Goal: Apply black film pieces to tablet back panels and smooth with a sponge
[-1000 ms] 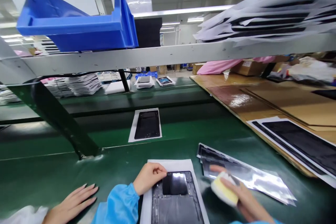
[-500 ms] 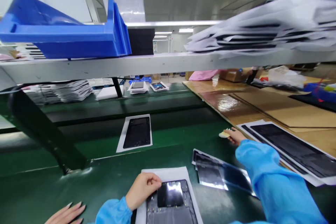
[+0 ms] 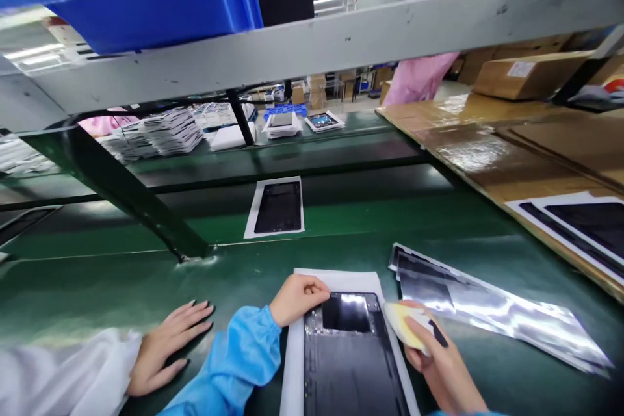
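A dark tablet housing lies on a white sheet at the front of the green bench. Across its upper part is a shiny black rectangular film. My left hand is closed in a pinch at the film's upper left corner. In my right hand is a yellow and white pad, held just right of the housing and above the sheet's edge. Glossy dark film strips lie to the right, past the pad.
Another person's hand rests on the bench at left. A second dark housing lies on white paper farther back. A green post stands left; a shelf beam with a blue bin crosses above. Cardboard covers the right side.
My right hand has brought the pad from the far right back to beside the housing. My left hand stays at the film's corner. The view has tilted down, and the other person's hand shows more.
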`<state>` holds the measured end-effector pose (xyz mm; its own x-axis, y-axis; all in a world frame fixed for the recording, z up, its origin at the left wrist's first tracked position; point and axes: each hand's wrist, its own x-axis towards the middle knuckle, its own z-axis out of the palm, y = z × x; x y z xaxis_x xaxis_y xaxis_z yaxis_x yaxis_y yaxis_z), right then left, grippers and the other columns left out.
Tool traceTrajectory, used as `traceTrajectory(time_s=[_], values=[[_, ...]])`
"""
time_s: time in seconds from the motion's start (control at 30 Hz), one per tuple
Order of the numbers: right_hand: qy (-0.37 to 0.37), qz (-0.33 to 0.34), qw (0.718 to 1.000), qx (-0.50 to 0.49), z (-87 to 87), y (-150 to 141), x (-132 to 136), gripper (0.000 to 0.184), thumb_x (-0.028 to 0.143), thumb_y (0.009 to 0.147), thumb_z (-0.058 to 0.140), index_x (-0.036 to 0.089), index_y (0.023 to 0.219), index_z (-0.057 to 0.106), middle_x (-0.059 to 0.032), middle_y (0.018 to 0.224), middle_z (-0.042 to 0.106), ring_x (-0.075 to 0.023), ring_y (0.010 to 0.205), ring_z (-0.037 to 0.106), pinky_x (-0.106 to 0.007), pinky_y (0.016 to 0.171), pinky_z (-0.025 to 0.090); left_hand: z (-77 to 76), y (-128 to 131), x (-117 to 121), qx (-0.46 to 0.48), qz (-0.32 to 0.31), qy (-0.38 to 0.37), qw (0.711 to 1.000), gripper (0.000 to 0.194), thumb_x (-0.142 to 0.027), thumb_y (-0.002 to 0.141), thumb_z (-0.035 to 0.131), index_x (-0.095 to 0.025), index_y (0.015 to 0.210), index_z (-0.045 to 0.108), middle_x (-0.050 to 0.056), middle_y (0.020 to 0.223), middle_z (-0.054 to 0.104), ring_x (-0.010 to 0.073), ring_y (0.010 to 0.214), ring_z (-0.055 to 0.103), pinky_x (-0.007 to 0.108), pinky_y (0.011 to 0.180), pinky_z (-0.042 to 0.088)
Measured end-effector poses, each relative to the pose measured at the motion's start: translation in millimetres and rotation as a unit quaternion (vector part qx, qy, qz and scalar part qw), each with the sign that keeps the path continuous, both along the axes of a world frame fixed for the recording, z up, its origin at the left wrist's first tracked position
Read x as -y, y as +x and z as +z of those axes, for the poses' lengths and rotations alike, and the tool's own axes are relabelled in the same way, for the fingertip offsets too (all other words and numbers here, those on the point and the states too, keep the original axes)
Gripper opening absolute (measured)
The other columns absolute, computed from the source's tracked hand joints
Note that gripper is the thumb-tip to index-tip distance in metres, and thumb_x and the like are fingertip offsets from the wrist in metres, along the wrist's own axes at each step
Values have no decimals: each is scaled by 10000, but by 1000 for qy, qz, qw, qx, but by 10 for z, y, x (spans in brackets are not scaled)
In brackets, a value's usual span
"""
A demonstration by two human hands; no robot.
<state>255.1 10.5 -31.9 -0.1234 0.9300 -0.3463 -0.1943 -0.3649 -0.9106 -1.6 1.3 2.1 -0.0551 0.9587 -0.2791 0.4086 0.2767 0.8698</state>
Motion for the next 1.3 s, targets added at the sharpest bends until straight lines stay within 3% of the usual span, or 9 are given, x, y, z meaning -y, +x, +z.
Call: traceTrajectory(time_s=[0.2, 0.3, 0.43, 0.6, 1.3], values=[[91, -23, 988, 123, 141, -177, -71, 456, 541, 689, 700, 198, 975, 610, -27, 718, 597, -179, 504, 532, -239, 376, 424, 17, -12, 11, -5, -10, 8, 1000, 231, -320, 738, 594, -159, 803, 746, 18, 658, 679, 123, 577, 505, 206, 573, 403], [173, -6, 968, 183, 163, -273, -60, 360, 490, 749, 637, 199, 960, 625, -50, 858, 647, -219, 691, 619, -266, 540, 519, -16, -20, 9, -16, -18, 14, 1000, 255, -317, 750, 578, -133, 823, 739, 18, 664, 672, 111, 569, 500, 201, 578, 399], [250, 37, 941, 227, 37, -346, -40, 307, 434, 811, 575, 197, 1001, 617, -63, 966, 673, -241, 864, 639, -301, 737, 529, -51, -22, 3, -38, -24, 8, 999, 255, -323, 735, 591, -132, 816, 739, 21, 664, 669, 113, 553, 506, 208, 565, 403], [255, 56, 937, 233, -57, -312, -42, 278, 420, 858, 555, 202, 1025, 599, -57, 980, 676, -236, 891, 642, -288, 743, 523, -36, 1, 1, -60, -25, 9, 998, 257, -338, 753, 586, -150, 827, 744, 24, 709, 694, 118, 564, 524, 213, 571, 410], [258, 60, 933, 245, -12, -314, -31, 241, 393, 861, 562, 206, 1007, 607, -43, 935, 697, -211, 761, 667, -237, 557, 518, -30, 20, -7, -124, -37, 11, 991, 194, -302, 772, 596, -186, 812, 746, -2, 704, 712, 123, 583, 566, 205, 552, 421]])
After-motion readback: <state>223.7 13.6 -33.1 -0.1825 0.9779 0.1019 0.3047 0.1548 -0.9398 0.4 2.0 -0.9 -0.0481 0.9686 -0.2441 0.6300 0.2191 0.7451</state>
